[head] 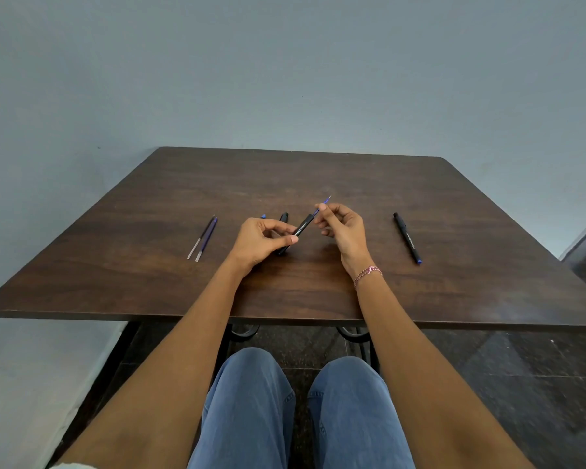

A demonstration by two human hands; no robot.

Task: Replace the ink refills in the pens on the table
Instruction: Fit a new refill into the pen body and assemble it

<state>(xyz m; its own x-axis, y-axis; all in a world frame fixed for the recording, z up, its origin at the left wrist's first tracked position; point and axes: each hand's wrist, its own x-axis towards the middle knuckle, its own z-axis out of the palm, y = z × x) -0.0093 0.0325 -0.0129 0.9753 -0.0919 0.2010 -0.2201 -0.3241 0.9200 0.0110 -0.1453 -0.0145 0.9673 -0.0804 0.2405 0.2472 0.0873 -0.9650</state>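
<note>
**Pen barrel (301, 228) and ink refill (322, 204) held above the desk (454, 299)**

Everything is carried on the dark wooden desk. Above its middle, the black pen barrel is gripped near its lower end by the curled fingers and thumb of the left hand (261, 238). The thin blue ink refill, projecting from the barrel's upper mouth, is pinched between the thumb and a fingertip of the right hand (344, 228), with the other fingers loosely curled.

A second black pen (407, 238) is laid well apart to the right. A further black pen (284, 218) is partly hidden behind the left hand. Two loose refills (202, 238) are laid side by side to the left.

The pen barrel is judged light, stiff and smooth, so a firm grip round its middle is suited. The ink refill is judged very light, slender and easily bent. It is best pinched close to the barrel's mouth and moved straight along the axis.
</note>
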